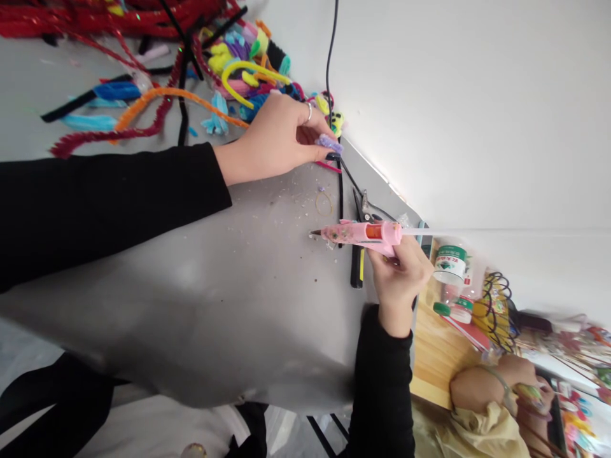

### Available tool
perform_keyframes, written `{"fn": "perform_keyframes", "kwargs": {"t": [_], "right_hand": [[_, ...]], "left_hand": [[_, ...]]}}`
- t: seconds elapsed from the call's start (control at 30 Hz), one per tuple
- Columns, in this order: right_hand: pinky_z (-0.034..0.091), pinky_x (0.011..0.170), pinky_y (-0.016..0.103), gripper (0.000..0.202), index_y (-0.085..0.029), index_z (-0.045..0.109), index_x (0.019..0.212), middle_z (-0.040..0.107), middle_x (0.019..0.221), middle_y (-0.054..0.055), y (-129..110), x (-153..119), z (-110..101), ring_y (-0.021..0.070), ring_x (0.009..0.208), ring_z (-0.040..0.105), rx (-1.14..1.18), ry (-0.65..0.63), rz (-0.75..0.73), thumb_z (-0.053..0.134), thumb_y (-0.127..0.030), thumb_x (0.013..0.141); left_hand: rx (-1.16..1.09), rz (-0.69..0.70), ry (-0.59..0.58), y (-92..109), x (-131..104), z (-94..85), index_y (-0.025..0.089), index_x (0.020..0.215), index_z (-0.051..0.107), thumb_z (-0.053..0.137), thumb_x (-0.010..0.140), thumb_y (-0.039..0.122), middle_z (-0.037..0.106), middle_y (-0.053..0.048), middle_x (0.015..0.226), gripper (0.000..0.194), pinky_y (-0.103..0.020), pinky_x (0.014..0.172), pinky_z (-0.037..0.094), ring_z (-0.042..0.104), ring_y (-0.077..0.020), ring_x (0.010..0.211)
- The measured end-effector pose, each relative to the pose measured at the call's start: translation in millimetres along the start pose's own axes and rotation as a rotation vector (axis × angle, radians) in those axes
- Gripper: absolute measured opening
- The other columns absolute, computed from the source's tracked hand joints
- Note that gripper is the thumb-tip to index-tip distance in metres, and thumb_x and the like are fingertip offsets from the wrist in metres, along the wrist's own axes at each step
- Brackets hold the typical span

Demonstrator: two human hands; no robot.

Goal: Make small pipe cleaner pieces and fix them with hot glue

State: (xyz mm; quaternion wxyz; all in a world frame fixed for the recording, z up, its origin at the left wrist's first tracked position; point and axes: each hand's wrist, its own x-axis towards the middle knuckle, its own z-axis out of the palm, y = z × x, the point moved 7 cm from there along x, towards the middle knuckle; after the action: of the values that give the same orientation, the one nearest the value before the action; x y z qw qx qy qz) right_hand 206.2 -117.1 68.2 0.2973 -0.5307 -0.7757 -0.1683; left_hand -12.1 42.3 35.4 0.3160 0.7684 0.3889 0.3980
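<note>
My left hand, wearing a ring, pinches a small fuzzy lilac pipe-cleaner piece between thumb and fingers above the grey table. In my right hand is a pink hot glue gun, my fingers wrapped round its handle. A clear glue stick sticks out of the gun's back end. The dark nozzle points toward the left, below my left hand and apart from the lilac piece. Pliers lie just behind the gun, partly hidden by it.
Colourful pipe cleaners are piled at the upper left, with a red tinsel bundle behind. A black cord runs along the white wall. A yellow-and-black handle, bottles and another person's arm are at right.
</note>
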Motion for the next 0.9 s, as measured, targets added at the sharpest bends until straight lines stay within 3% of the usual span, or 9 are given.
{"fn": "perform_keyframes", "kwargs": {"t": [0.2, 0.43, 0.6, 0.73, 0.9], "right_hand": [[0.029, 0.053, 0.026, 0.02, -0.021, 0.061, 0.072, 0.041, 0.06, -0.006, 4.9, -1.4, -3.5, 0.0111, 0.054, 0.034, -0.03, 0.017, 0.012, 0.068, -0.022, 0.091], [0.034, 0.053, 0.026, 0.024, -0.021, 0.059, 0.071, 0.049, 0.061, -0.004, 1.2, -1.4, 1.4, 0.0122, 0.055, 0.042, -0.019, -0.008, 0.009, 0.067, -0.026, 0.093], [0.03, 0.051, 0.025, 0.013, -0.021, 0.061, 0.076, 0.043, 0.062, -0.006, 2.2, -0.9, -1.5, 0.0101, 0.053, 0.035, -0.024, 0.016, 0.023, 0.068, -0.017, 0.086], [0.03, 0.05, 0.025, 0.009, -0.021, 0.062, 0.081, 0.041, 0.063, -0.007, 7.5, -2.7, -2.5, 0.01, 0.052, 0.033, -0.017, 0.019, 0.078, 0.071, -0.022, 0.083], [0.034, 0.051, 0.025, 0.011, -0.021, 0.062, 0.08, 0.045, 0.064, -0.006, 3.6, -1.6, -2.1, 0.0107, 0.053, 0.036, 0.002, -0.008, 0.02, 0.073, -0.023, 0.085]], "left_hand": [[0.051, -0.011, -0.023, 3.6, -0.4, -0.3, 0.027, 0.111, 0.08, 0.051, 0.088, 0.055, 0.082, -0.007, 0.107, 0.047, -0.052, 0.089, 0.063, 0.074, -0.0279, 0.095], [-0.005, 0.009, 0.002, 1.0, -0.6, -0.1, 0.031, 0.105, 0.08, 0.057, 0.087, 0.054, 0.082, -0.005, 0.101, 0.038, -0.05, 0.087, 0.063, 0.074, -0.0262, 0.091], [0.014, 0.006, -0.003, 1.2, -0.6, 0.4, 0.029, 0.109, 0.08, 0.055, 0.088, 0.055, 0.082, -0.005, 0.104, 0.042, -0.05, 0.087, 0.063, 0.074, -0.0265, 0.093], [0.031, -0.026, -0.021, 2.1, -0.3, -0.1, 0.029, 0.108, 0.081, 0.053, 0.085, 0.057, 0.082, -0.007, 0.106, 0.045, -0.052, 0.088, 0.061, 0.074, -0.0283, 0.096], [0.017, -0.033, -0.02, 1.9, -0.4, 0.4, 0.028, 0.108, 0.08, 0.054, 0.085, 0.056, 0.082, -0.006, 0.106, 0.045, -0.049, 0.089, 0.061, 0.074, -0.0254, 0.095]]}}
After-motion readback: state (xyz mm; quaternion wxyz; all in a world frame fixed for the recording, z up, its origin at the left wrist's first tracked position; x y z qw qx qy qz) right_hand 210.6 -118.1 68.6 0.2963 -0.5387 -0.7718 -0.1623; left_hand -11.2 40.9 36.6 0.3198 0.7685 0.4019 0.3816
